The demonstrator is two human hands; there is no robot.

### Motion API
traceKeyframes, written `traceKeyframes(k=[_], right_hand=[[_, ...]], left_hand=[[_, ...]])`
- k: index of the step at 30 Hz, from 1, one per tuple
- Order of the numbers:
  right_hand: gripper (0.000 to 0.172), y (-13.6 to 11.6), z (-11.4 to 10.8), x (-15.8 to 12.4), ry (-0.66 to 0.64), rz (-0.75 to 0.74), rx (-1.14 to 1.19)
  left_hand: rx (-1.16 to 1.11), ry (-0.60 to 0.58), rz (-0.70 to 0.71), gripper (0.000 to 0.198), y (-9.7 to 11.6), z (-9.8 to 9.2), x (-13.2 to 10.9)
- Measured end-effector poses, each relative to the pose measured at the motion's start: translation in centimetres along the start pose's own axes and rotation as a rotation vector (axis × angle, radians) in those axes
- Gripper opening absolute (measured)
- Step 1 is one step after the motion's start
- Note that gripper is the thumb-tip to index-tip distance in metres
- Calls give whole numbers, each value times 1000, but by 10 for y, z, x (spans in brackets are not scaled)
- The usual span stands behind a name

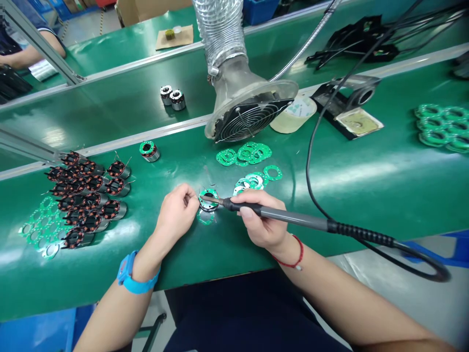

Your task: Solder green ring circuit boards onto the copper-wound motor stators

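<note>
My right hand (pixel 264 220) grips a soldering iron (pixel 293 216) by its front part, the tip pointing left over a motor stator topped with a green ring board (pixel 208 200). Against the left side of that stator rests my left hand (pixel 178 210), its fingers curled together at the edge; what they pinch, if anything, is too small to make out. Just below the stator lies a loose green ring (pixel 205 217). Loose green ring boards (pixel 252 182) are spread to the right of it, with another pile (pixel 246 154) behind them.
Several stators with copper windings (pixel 88 195) stand at the left beside green rings (pixel 42 227). A fume extractor (pixel 252 112) hangs above the bench (pixel 176 264). An iron stand (pixel 348 107) is at the right. A person's arm (pixel 36 51) shows at the upper left.
</note>
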State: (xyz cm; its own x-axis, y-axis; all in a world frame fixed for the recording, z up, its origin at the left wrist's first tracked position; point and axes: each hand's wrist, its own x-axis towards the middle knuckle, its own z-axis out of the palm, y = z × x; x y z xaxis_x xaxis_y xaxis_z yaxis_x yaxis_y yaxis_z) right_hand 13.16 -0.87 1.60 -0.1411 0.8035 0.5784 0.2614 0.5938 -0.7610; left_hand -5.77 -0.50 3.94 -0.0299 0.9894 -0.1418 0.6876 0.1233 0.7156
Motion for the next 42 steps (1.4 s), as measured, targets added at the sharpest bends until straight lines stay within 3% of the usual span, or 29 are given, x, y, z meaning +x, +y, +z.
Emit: traceKeyframes(k=[4,6,13,16,19,24,27,30,35,39,42], right_hand=[[16,0,0,1,10,1,-14],[25,0,2,3,-11,13,-12],[53,3,15,15,-452,-60,-188],[59,5,16,15,-525,-59,-236],[55,8,14,13,-468,-61,-288],[55,14,10,11,-307,-23,-388],[54,14,10,9,-280,-31,-429],[53,12,12,8,-296,-62,-487],[53,7,14,5,-370,-132,-423],[50,4,11,3,-367,-237,-352],[43,2,9,2,-358,-212,-375]], left_hand=[[27,1,9,10,1,0,-1],[43,3,13,10,2,0,-1],[75,17,29,13,4,0,0],[67,1,17,13,2,0,0],[15,-49,-6,11,1,-1,-2],[-38,-259,91,13,-1,-1,-5],[-32,-204,133,5,-1,-1,-5],[-205,-155,90,6,-3,0,-2],[-442,-177,35,10,-6,6,1],[-434,-181,41,12,-7,8,-1],[-351,-185,34,13,-6,6,-3]])
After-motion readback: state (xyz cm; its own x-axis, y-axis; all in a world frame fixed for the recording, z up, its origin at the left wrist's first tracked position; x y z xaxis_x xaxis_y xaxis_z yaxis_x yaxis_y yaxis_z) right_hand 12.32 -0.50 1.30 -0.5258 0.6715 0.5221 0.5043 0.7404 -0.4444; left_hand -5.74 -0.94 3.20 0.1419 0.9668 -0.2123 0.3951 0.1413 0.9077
